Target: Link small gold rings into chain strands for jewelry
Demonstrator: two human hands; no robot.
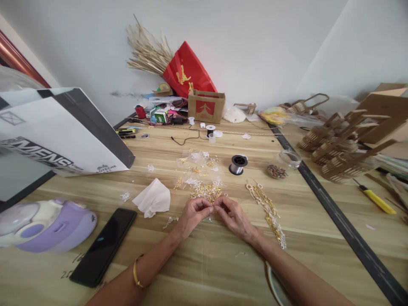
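My left hand (195, 214) and my right hand (234, 216) meet at the fingertips over the near edge of a pile of small gold and silver pieces (205, 191). Thumb and forefinger are pinched together on each hand; whatever lies between them is too small to make out. Right of my right hand lies a bundle of gold and silver chains (267, 208). Beyond the pile are small clear bags (199, 163) of findings. A spool of silvery wire (238, 165) stands behind my right hand. A pale cloth (153, 197) lies to the left of my left hand.
At the left are a black phone (103, 246), a purple and white device (60, 225) and a large printed box (63, 136). An open jar of beads (283, 163), small woven baskets (341, 144) and a yellow-handled tool (376, 198) are at the right. Behind stands a cardboard box (206, 106).
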